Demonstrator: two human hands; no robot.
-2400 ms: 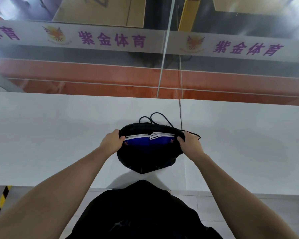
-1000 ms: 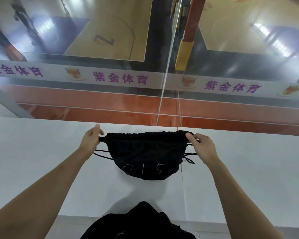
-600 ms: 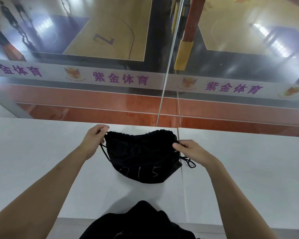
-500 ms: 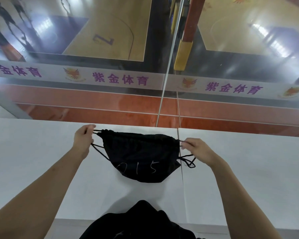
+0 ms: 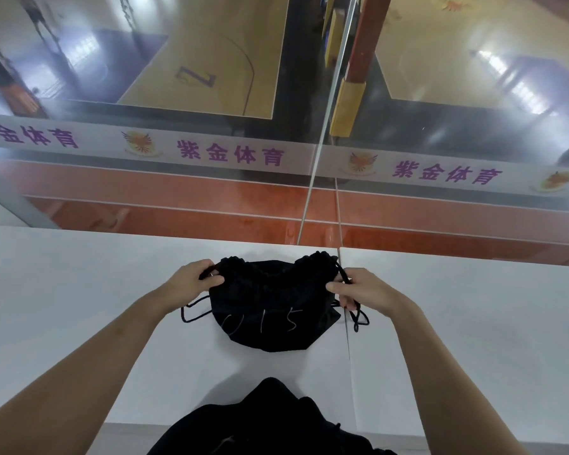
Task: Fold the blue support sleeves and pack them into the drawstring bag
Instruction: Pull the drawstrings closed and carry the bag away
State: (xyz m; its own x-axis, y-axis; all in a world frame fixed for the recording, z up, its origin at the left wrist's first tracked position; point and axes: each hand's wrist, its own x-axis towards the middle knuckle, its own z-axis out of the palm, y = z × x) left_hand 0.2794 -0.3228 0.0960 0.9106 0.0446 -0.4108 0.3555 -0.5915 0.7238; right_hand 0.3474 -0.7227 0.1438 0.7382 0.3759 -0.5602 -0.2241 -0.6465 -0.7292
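The black drawstring bag lies on the white table in front of me, with pale "015" marks on its front. Its top edge is bunched and gathered. My left hand pinches the bag's left top corner and cord. My right hand grips the cord at the right top corner. Loose cord loops hang below each hand. The blue support sleeves are hidden; none shows outside the bag.
A seam between two white tabletops runs just right of the bag. Beyond the far edge stands a glass barrier with a printed band, looking down on a sports court. My dark clothing is at the near edge.
The bag's mouth, open with blue sleeves showing earlier, is now drawn shut. My hands pulled the cords outward, then came back in to the bag's top corners, which look more bunched.
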